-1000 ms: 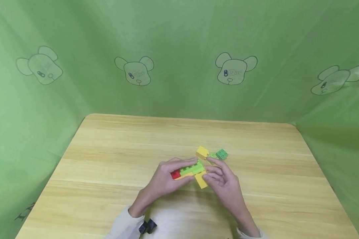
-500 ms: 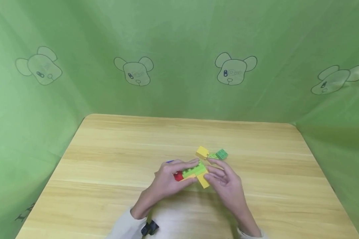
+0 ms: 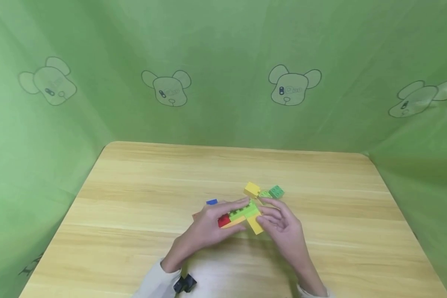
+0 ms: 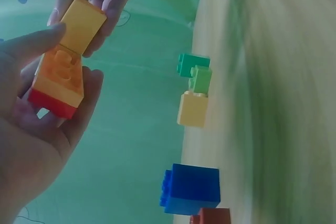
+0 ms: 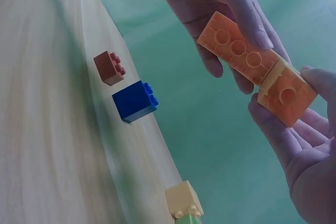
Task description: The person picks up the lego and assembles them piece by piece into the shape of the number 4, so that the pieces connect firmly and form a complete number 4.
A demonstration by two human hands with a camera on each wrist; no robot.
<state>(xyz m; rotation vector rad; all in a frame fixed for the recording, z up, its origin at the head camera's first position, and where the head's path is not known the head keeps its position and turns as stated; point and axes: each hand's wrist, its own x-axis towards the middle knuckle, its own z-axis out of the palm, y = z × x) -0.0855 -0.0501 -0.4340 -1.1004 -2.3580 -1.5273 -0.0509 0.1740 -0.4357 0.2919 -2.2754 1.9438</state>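
From my end I have both hands above the middle of the table (image 3: 134,178), sharing one build (image 3: 246,212). The left hand (image 3: 207,223) holds its left part, thumb against the underside and fingers along the far side. The right hand (image 3: 286,228) pinches the yellow end brick (image 3: 255,225) between thumb and fingers. In the build I see a red block (image 3: 224,221) at the left, a lime block (image 3: 242,212) on top and an orange block (image 5: 237,47) beneath, its round tubes facing my right wrist camera. The end brick sits at an angle at the right end; I cannot tell whether it is pressed home.

Just beyond the right hand, close together from left to right, lie a yellow brick (image 3: 251,190), a loose lime brick (image 3: 265,194) and a green brick (image 3: 276,192). A blue brick (image 3: 211,202) is beyond the left hand, with a rust brick (image 5: 108,70) near it, mostly hidden from my head camera. Green cloth (image 3: 223,41) hangs behind the table.
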